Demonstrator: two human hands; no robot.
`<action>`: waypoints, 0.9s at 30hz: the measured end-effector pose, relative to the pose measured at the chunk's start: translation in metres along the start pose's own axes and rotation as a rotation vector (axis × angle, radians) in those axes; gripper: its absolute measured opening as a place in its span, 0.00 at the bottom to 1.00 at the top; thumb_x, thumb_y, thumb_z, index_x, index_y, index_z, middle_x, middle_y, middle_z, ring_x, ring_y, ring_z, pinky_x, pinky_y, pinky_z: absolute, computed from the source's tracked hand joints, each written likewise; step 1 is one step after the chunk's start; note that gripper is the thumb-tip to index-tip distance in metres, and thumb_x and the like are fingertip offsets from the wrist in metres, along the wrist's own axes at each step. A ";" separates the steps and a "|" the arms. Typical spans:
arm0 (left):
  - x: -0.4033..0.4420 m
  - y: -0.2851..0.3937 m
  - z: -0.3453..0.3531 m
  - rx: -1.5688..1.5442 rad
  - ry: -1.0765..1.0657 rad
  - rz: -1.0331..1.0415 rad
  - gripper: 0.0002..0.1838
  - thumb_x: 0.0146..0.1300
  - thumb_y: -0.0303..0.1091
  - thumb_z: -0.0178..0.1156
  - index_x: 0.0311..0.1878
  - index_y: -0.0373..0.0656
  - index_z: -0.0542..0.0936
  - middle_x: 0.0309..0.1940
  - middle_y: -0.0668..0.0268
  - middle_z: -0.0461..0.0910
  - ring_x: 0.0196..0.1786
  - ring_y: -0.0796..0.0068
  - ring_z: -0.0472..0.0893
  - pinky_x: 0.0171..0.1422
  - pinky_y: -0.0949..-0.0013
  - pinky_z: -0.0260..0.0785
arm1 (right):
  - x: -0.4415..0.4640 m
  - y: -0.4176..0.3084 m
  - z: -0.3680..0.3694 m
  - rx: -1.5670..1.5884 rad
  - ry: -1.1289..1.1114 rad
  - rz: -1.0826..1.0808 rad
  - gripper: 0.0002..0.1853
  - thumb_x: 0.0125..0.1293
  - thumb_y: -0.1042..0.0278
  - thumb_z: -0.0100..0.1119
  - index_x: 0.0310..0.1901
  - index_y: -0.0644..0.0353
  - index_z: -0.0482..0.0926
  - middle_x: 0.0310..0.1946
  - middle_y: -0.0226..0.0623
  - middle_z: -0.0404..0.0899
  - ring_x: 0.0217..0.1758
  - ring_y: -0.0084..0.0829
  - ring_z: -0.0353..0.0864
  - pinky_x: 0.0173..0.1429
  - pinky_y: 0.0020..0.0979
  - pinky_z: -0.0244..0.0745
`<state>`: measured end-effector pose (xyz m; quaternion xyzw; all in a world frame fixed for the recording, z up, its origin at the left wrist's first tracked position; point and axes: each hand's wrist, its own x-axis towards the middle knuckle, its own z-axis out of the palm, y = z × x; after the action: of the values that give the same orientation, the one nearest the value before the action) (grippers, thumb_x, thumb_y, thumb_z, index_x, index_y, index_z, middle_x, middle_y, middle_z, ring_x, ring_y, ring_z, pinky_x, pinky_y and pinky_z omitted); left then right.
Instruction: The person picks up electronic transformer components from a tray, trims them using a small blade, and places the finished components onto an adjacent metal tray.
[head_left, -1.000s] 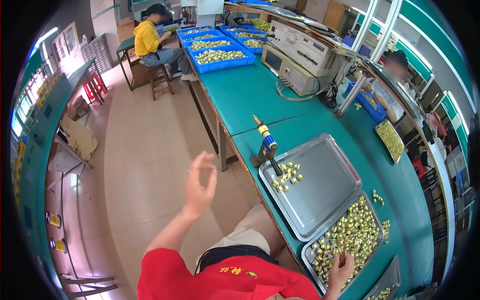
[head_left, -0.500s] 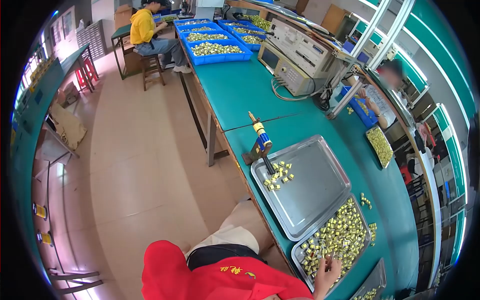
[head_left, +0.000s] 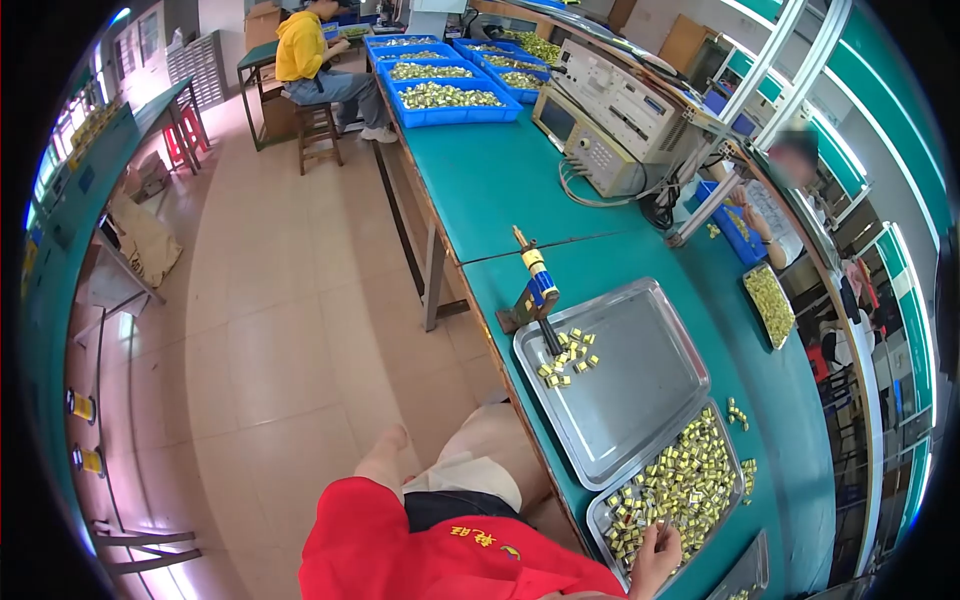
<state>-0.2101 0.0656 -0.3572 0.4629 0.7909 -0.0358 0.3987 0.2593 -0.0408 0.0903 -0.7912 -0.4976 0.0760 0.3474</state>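
Over the near end of a metal tray (head_left: 594, 520) heaped with small yellow-and-silver components (head_left: 680, 470), my right hand (head_left: 655, 556) has its fingers curled together. What they pinch, if anything, is too small to make out. My left hand (head_left: 394, 440) appears low beside my thigh, past the red sleeve; its fingers are not distinct. A larger metal tray (head_left: 640, 385) overlaps the far end of the full one and carries a small cluster of the same components (head_left: 568, 358). By that cluster stands a bracket with a yellow-and-blue, copper-tipped rod (head_left: 537, 270).
Blue bins (head_left: 455, 115) of components line the bench's far end, near a person in yellow (head_left: 305, 50). Test instruments (head_left: 600, 120) stand at the back. Another person (head_left: 770, 215) works across the bench near a filled tray (head_left: 768, 305). Another tray (head_left: 742, 572) lies near right.
The whole view has shifted slightly. My right hand stays over the heaped tray, its fingers more curled. My left forearm and hand have come into sight beside my thigh.
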 end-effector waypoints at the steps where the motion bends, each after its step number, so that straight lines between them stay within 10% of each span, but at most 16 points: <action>1: 0.003 -0.001 -0.006 0.054 -0.011 0.030 0.16 0.63 0.38 0.53 0.48 0.41 0.81 0.51 0.54 0.79 0.54 0.54 0.78 0.57 0.56 0.70 | -0.001 -0.004 -0.005 -0.059 0.002 -0.016 0.11 0.61 0.66 0.62 0.36 0.66 0.78 0.25 0.40 0.75 0.25 0.32 0.70 0.32 0.32 0.67; 8: 0.055 -0.024 -0.026 -0.053 0.042 -0.209 0.16 0.62 0.37 0.56 0.48 0.40 0.81 0.52 0.54 0.79 0.56 0.58 0.78 0.60 0.57 0.70 | 0.001 0.016 0.000 0.221 -0.007 0.126 0.13 0.66 0.63 0.59 0.40 0.67 0.77 0.28 0.33 0.78 0.29 0.24 0.71 0.34 0.29 0.70; 14: 0.036 -0.017 -0.063 -0.572 -0.052 -0.378 0.07 0.64 0.27 0.54 0.35 0.38 0.81 0.31 0.61 0.82 0.31 0.70 0.82 0.31 0.67 0.76 | 0.006 0.015 -0.020 0.649 -0.151 0.538 0.12 0.68 0.65 0.56 0.45 0.65 0.78 0.26 0.31 0.75 0.29 0.24 0.72 0.32 0.23 0.67; 16: 0.017 -0.003 -0.071 -0.654 -0.049 -0.428 0.07 0.65 0.27 0.53 0.34 0.38 0.80 0.30 0.62 0.82 0.30 0.71 0.82 0.30 0.68 0.76 | 0.002 -0.020 -0.024 0.132 -0.037 -0.130 0.08 0.69 0.63 0.53 0.36 0.56 0.76 0.21 0.36 0.72 0.20 0.26 0.68 0.22 0.25 0.62; 18: 0.010 0.009 -0.074 -0.735 -0.041 -0.462 0.07 0.65 0.27 0.52 0.35 0.38 0.80 0.29 0.62 0.81 0.29 0.72 0.82 0.29 0.68 0.76 | 0.011 -0.025 -0.024 0.922 -0.056 0.783 0.15 0.71 0.53 0.51 0.28 0.52 0.71 0.18 0.33 0.69 0.16 0.24 0.63 0.19 0.25 0.58; 27: 0.003 0.027 -0.045 -1.041 0.066 -0.560 0.07 0.65 0.27 0.50 0.39 0.41 0.78 0.27 0.62 0.80 0.26 0.72 0.81 0.29 0.65 0.75 | 0.025 -0.003 -0.030 1.211 -0.339 1.096 0.27 0.66 0.32 0.43 0.22 0.47 0.65 0.12 0.22 0.56 0.12 0.20 0.50 0.14 0.22 0.45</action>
<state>-0.2173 0.1023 -0.3204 -0.0193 0.8085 0.2676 0.5238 0.2835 -0.0332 0.1203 -0.5753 0.0393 0.6068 0.5471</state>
